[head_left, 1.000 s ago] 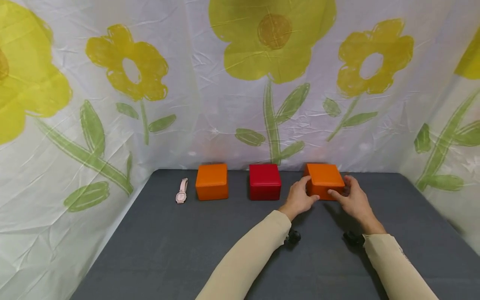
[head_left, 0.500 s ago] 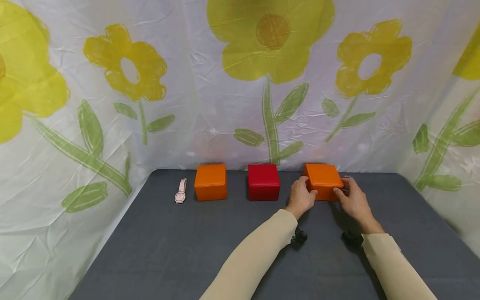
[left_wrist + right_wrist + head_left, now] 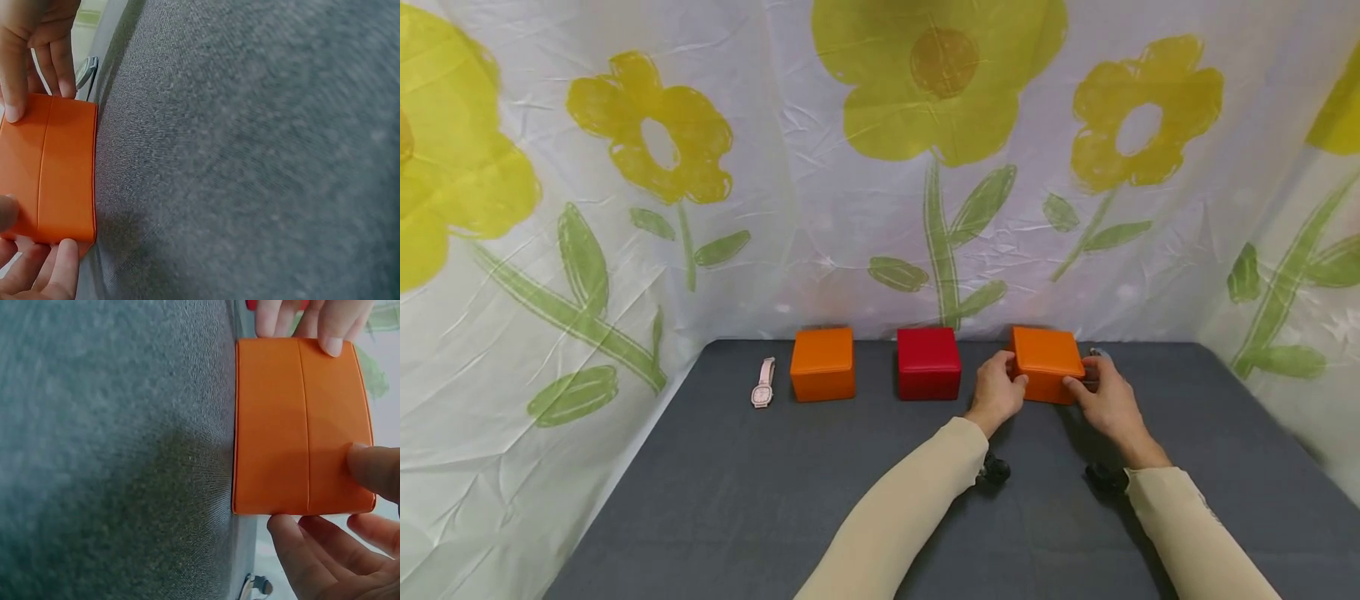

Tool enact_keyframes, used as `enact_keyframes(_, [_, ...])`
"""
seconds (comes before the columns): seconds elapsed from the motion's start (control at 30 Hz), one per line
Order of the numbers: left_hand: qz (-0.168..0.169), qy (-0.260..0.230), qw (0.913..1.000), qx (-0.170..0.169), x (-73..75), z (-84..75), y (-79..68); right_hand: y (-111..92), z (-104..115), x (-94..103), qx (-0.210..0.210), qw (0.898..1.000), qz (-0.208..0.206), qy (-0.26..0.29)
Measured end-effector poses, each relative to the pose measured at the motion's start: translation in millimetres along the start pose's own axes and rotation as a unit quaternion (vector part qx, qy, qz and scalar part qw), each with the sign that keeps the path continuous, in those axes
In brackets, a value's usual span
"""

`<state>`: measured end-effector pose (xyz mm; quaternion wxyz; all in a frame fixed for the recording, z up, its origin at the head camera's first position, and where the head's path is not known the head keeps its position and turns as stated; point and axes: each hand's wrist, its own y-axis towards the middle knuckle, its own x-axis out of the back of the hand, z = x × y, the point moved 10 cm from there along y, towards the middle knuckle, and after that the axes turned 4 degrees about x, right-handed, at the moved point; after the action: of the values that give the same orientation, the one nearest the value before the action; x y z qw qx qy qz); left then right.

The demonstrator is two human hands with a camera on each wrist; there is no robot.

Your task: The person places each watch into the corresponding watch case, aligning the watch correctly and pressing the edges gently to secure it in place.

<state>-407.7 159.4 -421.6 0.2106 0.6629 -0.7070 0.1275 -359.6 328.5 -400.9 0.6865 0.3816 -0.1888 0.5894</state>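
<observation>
An orange box (image 3: 1048, 364) with a seam around its upper part stands at the right of the dark table. My left hand (image 3: 997, 392) holds its left side, thumb on the front face. On the opposite side my right hand (image 3: 1107, 408) grips it, thumb at the front and fingers along the side. In the right wrist view the box (image 3: 281, 425) sits on the cloth with its front towards me, and its lid looks closed. Behind my right fingers a small metallic thing, which looks like a watch (image 3: 86, 72), is partly hidden.
A red box (image 3: 928, 364) stands left of my left hand, and a second orange box (image 3: 823, 365) further left. Beside that lies a pink watch (image 3: 763, 383). A flower-printed curtain (image 3: 820, 208) hangs behind the table (image 3: 737, 500).
My left hand has closed in on the box's left side, and my right thumb has shifted towards the box's right edge. The box stays nearly in place.
</observation>
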Motion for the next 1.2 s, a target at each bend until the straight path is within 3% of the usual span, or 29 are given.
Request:
enact_keyframes(0.63, [0.018,-0.035,0.9989,-0.026,17.0,10.0,-15.8,-17,20,-5.2,0.004,0.999,0.029,-0.024])
enact_keyframes(0.87, [0.029,-0.015,0.9990,-0.032,32.4,11.3,-28.0,-26,34,-9.7,0.032,0.999,0.038,-0.023])
enact_keyframes(1.2, [0.061,-0.014,0.9971,-0.043,35.0,15.0,-48.6,-47,41,-12.9,0.041,0.998,0.044,-0.024])
